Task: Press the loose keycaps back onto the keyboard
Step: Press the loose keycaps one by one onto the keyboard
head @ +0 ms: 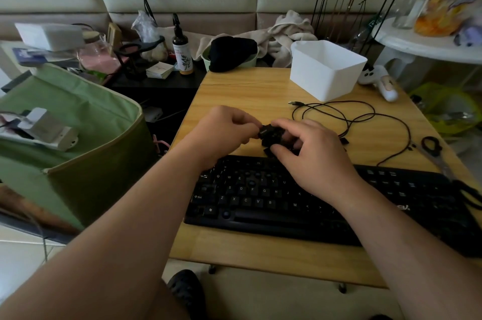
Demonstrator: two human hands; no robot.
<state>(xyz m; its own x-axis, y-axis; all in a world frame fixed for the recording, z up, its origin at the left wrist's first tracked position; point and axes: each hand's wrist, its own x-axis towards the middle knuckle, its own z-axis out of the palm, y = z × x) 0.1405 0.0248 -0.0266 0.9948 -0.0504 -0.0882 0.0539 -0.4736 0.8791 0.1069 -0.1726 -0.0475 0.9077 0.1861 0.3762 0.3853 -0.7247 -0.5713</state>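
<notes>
Forearms low in frame; left hand (224,131) fingers pinch one keycap (264,131), right hand (310,152) curls over loose keycaps (271,141) — fumble, and they scatter across the table (247,90).

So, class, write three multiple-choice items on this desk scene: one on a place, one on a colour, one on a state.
1. Where is the white bin?
A. far right part of the wooden table
B. on the keyboard
C. on the floor

2. What colour is the keyboard?
A. white
B. black
C. green

3. What is the left hand doing?
A. lying flat on the table
B. pinching a black keycap
C. holding the scissors

Answers: 1 A, the bin stands beyond the cable; 2 B, body and keys are black; 3 B, its fingers close on the keycap beside the right hand.
</notes>
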